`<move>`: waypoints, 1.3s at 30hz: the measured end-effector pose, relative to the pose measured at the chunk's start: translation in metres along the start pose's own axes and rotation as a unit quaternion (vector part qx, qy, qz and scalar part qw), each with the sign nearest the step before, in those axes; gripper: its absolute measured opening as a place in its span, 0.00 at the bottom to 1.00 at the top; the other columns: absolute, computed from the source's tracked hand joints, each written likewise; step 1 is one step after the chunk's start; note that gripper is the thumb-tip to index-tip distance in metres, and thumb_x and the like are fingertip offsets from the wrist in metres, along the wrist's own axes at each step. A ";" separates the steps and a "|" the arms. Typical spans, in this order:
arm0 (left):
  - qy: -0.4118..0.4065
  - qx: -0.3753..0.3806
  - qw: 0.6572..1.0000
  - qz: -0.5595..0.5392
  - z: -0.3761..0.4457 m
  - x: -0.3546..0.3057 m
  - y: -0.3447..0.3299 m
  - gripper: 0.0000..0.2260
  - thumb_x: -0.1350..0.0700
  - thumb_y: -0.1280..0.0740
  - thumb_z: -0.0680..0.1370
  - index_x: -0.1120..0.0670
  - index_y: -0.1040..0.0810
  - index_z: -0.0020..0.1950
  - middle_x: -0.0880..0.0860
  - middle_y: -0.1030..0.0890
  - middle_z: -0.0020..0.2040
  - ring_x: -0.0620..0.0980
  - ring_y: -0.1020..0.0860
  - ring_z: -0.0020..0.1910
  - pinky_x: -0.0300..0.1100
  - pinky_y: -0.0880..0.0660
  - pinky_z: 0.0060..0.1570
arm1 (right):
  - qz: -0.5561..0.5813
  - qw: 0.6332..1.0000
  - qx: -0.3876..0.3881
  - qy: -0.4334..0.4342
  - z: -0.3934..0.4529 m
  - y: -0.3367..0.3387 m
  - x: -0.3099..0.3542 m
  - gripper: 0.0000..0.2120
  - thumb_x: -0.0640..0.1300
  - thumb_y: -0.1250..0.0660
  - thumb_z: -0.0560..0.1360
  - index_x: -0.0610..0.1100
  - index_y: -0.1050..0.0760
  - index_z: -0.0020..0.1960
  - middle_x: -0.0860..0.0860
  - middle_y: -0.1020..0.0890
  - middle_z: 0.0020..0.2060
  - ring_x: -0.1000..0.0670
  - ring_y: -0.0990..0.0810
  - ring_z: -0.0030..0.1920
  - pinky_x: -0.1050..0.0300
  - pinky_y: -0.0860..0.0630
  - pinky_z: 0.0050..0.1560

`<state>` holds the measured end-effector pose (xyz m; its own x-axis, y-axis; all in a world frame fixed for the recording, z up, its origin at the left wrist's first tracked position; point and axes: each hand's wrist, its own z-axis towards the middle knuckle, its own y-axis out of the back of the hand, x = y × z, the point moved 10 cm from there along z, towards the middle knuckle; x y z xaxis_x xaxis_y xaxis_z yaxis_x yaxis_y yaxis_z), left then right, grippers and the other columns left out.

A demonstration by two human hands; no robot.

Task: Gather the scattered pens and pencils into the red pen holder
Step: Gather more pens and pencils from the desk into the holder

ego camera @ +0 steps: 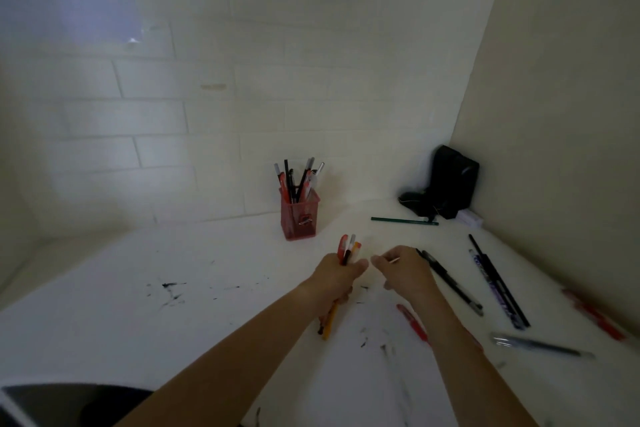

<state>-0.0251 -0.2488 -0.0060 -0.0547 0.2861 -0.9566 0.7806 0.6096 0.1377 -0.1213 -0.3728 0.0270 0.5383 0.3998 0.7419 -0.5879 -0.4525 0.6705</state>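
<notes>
From the head camera, the left hand (337, 276) is closed in a fist around a bundle of pens and pencils (348, 250), whose tops stick up above the fingers while a yellow pencil (330, 321) and a dark tip poke out below the palm. Just to its right, almost touching it, the right hand (403, 269) hovers low over the white desk (207, 305) with its fingers curled; a thin pale sliver shows at the knuckles, but whether it pinches something I cannot tell. The red pen holder (300, 217) stands upright beyond both hands, near the tiled back wall (207, 114), already holding several pens that lean against its rim. Loose items remain on the right part of the desk: a green pencil (403, 220) lying beyond the right hand, a black pen (450, 282) just beside that hand, a patterned purple pen (491, 288) and a thin black pencil (498, 281) lying side by side, a red pen (414, 322) partly under the right forearm, another red pen (594, 314) near the side wall, blurred, and a clear-barrelled pen (540, 345) nearest the viewer. A black pouch (446, 184) leans in the far right corner. Dark ink smudges (171, 291) mark the desk left of the arms.
</notes>
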 end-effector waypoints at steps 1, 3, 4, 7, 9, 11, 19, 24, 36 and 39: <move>0.005 -0.009 1.000 0.008 0.000 0.003 -0.002 0.13 0.48 0.33 0.80 0.56 0.30 0.45 0.52 0.31 0.34 0.47 0.32 0.28 0.38 0.32 0.26 | -0.040 0.999 -0.031 0.009 -0.001 0.010 -0.008 0.10 0.49 0.30 0.76 0.42 0.23 0.49 0.44 0.17 0.44 0.50 0.20 0.39 0.58 0.28 0.40; 0.009 -0.021 1.000 0.010 0.001 0.007 -0.006 0.13 0.48 0.33 0.80 0.57 0.30 0.47 0.53 0.30 0.34 0.48 0.31 0.28 0.38 0.31 0.26 | -0.138 0.986 -0.087 0.023 -0.006 0.026 -0.020 0.08 0.44 0.31 0.77 0.40 0.23 0.52 0.44 0.19 0.50 0.49 0.23 0.45 0.59 0.29 0.43; 0.007 -0.021 1.000 0.003 0.001 0.007 -0.010 0.13 0.48 0.33 0.80 0.57 0.31 0.47 0.53 0.30 0.34 0.48 0.31 0.28 0.37 0.31 0.25 | -0.189 0.976 -0.108 0.023 -0.009 0.031 -0.026 0.08 0.44 0.32 0.77 0.40 0.22 0.53 0.44 0.19 0.51 0.48 0.22 0.48 0.59 0.27 0.44; -0.003 -0.012 1.000 -0.025 0.002 0.005 -0.020 0.12 0.50 0.33 0.80 0.57 0.31 0.48 0.52 0.30 0.34 0.47 0.31 0.28 0.36 0.31 0.24 | -0.260 0.957 -0.126 -0.006 -0.013 0.035 -0.046 0.08 0.44 0.35 0.78 0.41 0.21 0.52 0.45 0.18 0.51 0.47 0.19 0.50 0.57 0.21 0.47; -0.007 -0.001 0.999 -0.044 0.000 0.003 -0.026 0.11 0.51 0.33 0.80 0.57 0.31 0.49 0.52 0.31 0.34 0.47 0.32 0.28 0.36 0.31 0.24 | -0.242 0.964 -0.109 -0.015 -0.012 0.033 -0.052 0.07 0.43 0.34 0.78 0.41 0.21 0.51 0.45 0.17 0.49 0.48 0.18 0.48 0.58 0.20 0.46; -0.005 0.007 0.998 -0.059 0.000 0.002 -0.029 0.11 0.52 0.32 0.80 0.57 0.31 0.48 0.52 0.31 0.34 0.46 0.31 0.27 0.37 0.31 0.26 | -0.221 0.971 -0.088 -0.014 -0.012 0.030 -0.051 0.07 0.42 0.34 0.79 0.40 0.21 0.52 0.45 0.16 0.50 0.49 0.17 0.49 0.62 0.23 0.44; 0.021 0.012 0.986 -0.163 0.003 0.001 -0.031 0.14 0.48 0.38 0.82 0.58 0.25 0.56 0.54 0.24 0.44 0.48 0.27 0.35 0.43 0.24 0.39 | 0.095 0.988 -0.110 0.049 -0.018 0.041 0.009 0.04 0.44 0.30 0.75 0.43 0.20 0.46 0.50 0.16 0.39 0.52 0.18 0.36 0.61 0.22 0.38; -0.056 0.024 0.991 -0.121 0.001 -0.026 -0.027 0.25 0.41 0.50 0.84 0.54 0.17 0.55 0.51 0.15 0.44 0.45 0.18 0.41 0.42 0.22 0.50 | 0.184 0.979 -0.063 0.055 -0.011 0.017 0.036 0.05 0.47 0.28 0.73 0.49 0.20 0.40 0.51 0.15 0.36 0.49 0.14 0.38 0.46 0.16 0.47; -0.176 0.144 0.968 -0.103 0.012 -0.092 0.034 0.12 0.49 0.37 0.82 0.58 0.22 0.56 0.50 0.24 0.41 0.44 0.30 0.34 0.37 0.29 0.37 | 0.326 0.940 -0.058 0.083 0.017 -0.004 0.090 0.10 0.52 0.28 0.74 0.47 0.22 0.48 0.51 0.16 0.42 0.52 0.17 0.42 0.56 0.21 0.44; -0.235 0.065 0.964 -0.103 0.018 -0.124 0.070 0.08 0.53 0.37 0.83 0.57 0.25 0.48 0.50 0.28 0.35 0.46 0.29 0.33 0.40 0.29 0.36 | 0.323 0.942 -0.030 0.090 0.021 -0.015 0.110 0.12 0.57 0.35 0.78 0.49 0.24 0.52 0.51 0.18 0.46 0.52 0.20 0.44 0.58 0.26 0.43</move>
<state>0.0472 -0.2551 0.1180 0.0470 -0.2168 -0.9751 0.8561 0.5117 -0.0725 -0.0401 -0.3387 0.0986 -0.0514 0.1864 0.9811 -0.7934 -0.6043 0.0733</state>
